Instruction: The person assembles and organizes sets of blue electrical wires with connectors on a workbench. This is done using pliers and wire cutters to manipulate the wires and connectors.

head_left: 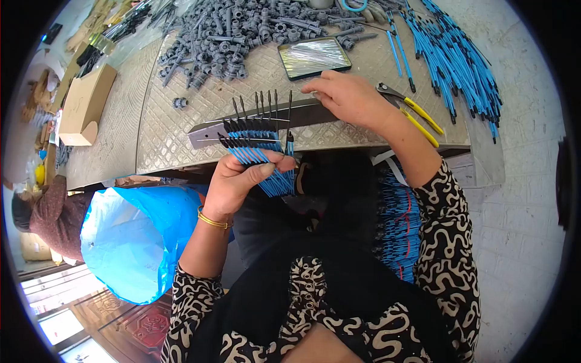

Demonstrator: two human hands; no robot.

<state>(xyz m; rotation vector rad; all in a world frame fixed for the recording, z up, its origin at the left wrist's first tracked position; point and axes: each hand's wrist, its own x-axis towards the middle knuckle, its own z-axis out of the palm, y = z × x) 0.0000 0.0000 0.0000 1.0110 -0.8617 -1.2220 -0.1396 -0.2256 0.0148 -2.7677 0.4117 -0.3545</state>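
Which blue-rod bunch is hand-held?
The bunch fanned in the left hand; the pile on the table and the bundle beside the lap aren't held.

Can't tell from here whether the right hand pinches anything; its fingertips are too small. Left hand hides the middle of the blue rods, so I get no count. Grey fittings run off the top edge, as does a blue ring. Right sleeve covers part of the blue bundle. Person at left: too blurred for me.
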